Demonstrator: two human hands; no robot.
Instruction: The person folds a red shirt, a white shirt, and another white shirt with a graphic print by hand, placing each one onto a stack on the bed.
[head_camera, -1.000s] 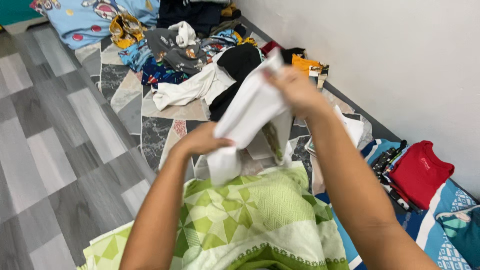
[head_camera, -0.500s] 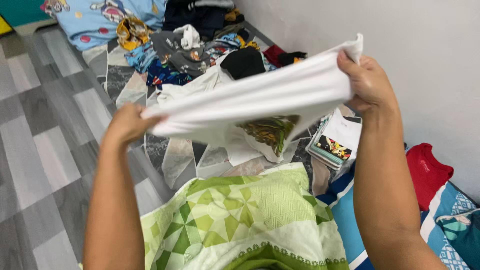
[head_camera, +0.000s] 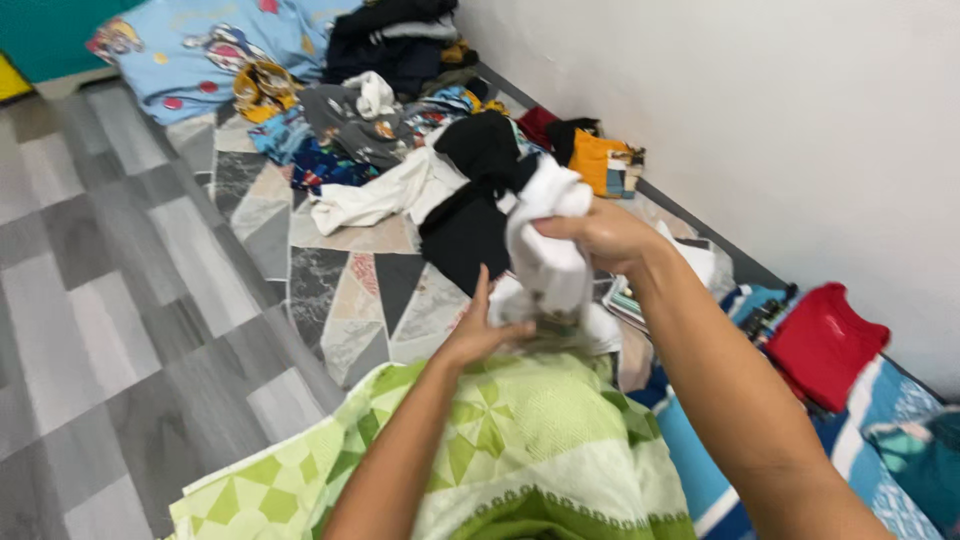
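Gripping a bunched white garment (head_camera: 548, 262) at centre frame, both hands, right hand (head_camera: 600, 235) and left hand (head_camera: 480, 335), are closing on it above grey plank floor (head_camera: 110, 300) beside a white wall (head_camera: 780, 110).

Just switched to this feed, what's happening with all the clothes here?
A person seated on the floor holds a white garment bunched up over their lap. The right hand grips its upper part, while the left hand holds the lower end. A green patterned cloth covers the lap. More clothes lie strewn on the patterned mat ahead, among them a black garment and a folded red garment by the white wall.
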